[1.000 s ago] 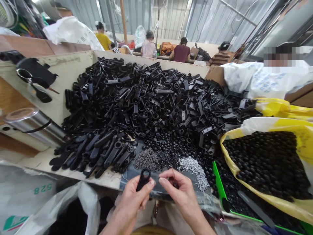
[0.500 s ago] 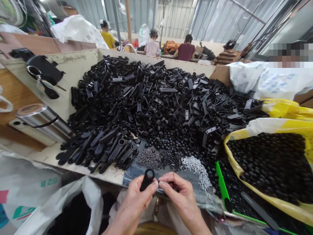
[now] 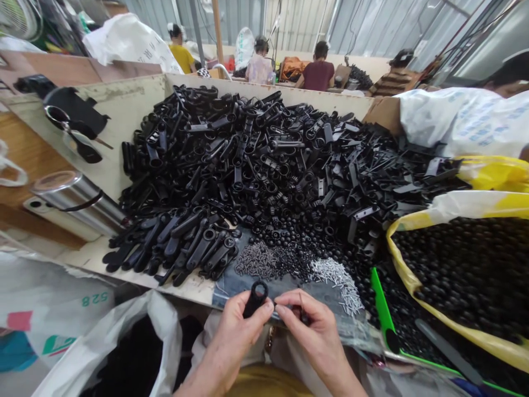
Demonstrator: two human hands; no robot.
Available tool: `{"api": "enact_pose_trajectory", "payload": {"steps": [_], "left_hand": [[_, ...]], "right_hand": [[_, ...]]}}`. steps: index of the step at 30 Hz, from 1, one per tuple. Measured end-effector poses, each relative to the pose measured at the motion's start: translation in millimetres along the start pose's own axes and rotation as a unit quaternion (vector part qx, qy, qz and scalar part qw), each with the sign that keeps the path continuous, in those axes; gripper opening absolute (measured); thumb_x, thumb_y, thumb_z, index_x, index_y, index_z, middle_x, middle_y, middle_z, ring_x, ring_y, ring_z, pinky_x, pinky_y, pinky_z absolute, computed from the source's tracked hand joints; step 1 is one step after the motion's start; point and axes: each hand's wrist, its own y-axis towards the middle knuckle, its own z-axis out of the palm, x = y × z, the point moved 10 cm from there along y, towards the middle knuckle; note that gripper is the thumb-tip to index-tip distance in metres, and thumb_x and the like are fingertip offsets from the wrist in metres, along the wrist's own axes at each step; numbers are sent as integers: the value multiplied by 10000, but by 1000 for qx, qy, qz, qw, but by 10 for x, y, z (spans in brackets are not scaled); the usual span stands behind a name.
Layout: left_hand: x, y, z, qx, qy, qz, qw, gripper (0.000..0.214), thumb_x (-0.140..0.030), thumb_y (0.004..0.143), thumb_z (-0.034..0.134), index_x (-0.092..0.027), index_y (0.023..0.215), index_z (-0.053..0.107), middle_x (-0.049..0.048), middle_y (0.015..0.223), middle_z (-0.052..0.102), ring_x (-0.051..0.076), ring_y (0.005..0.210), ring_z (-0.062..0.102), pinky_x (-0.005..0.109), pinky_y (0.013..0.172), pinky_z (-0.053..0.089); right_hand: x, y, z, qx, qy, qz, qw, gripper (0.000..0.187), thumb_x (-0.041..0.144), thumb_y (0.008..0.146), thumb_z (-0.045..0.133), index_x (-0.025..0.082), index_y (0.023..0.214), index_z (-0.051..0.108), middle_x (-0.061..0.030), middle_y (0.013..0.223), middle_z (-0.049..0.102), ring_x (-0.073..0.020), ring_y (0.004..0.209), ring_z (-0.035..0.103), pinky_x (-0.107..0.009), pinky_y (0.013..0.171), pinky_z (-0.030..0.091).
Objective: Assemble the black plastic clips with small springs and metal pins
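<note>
Hands have drawn closer together since the earlier frame; a black plastic ring-ended part [image 3: 255, 299] stands upright, gripped firmly in the left hand [image 3: 233, 336], just past the near edge of the bench [image 3: 177, 288]; the right hand [image 3: 316, 336] pinches a small dark piece [image 3: 305, 316], its fingers just beside the left thumb.

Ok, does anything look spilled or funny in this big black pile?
The silver pins look a bit spilled. They lie loose on a dark sheet with no box around them, and they run right up against the round black beads.
</note>
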Motion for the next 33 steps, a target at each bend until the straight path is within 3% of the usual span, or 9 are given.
{"api": "enact_pose_trajectory", "payload": {"steps": [5, 11, 15, 20, 27, 33], "left_hand": [[-102, 1, 0, -9, 19, 32, 999, 488, -600, 625, 849, -158, 731, 672, -53, 595, 511, 73, 527, 328, 207, 485, 265], [-133, -56, 19, 2, 42, 19, 999, 408, -538, 700, 813, -158, 758, 676, -82, 536, 435, 69, 487, 265, 220, 456, 203], [-187, -51, 19, 6, 54, 27, 998, 395, -500, 672, 840, -153, 709, 654, -51, 615, 505, 76, 547, 333, 207, 491, 267], [-66, -69, 48, 16, -18, -37, 999, 492, -559, 629, 864, -165, 803, 627, -126, 514, 394, 38, 446, 220, 206, 429, 143], [144, -156, 192, 53, -176, -146, 972, 491, -424, 580, 943, -186, 801, 575, -154, 405, 411, 2, 363, 207, 189, 426, 159], [180, -154, 315, 73, -211, -165, 961, 526, -404, 544, 968, -192, 767, 541, -146, 400, 438, 0, 341, 259, 182, 415, 159]], "right_hand": [[-127, -22, 21, 9, 22, 51, 998, 122, 318, 846, 748, 213, 811, 799, -18, 746, 723, -133, 586, 562, -226, 555, 434], [-356, -84, 84, 51, 74, 143, 986, 272, 448, 839, 755, 178, 819, 780, -29, 730, 699, -160, 621, 579, -258, 575, 445], [-220, -43, 50, 60, 19, 94, 994, 223, 405, 865, 738, 198, 801, 789, -16, 693, 684, -150, 584, 550, -255, 546, 415], [29, -14, 42, 60, -30, -6, 998, 177, 305, 940, 674, 222, 853, 804, -41, 789, 731, -180, 694, 644, -265, 618, 476], [105, -30, -12, 32, -27, -29, 999, 89, 262, 898, 725, 226, 896, 807, -41, 812, 739, -167, 652, 648, -241, 545, 471], [120, -87, -98, 7, -61, -50, 997, 73, 240, 910, 707, 211, 906, 774, -40, 822, 723, -138, 579, 598, -227, 492, 450]]}}
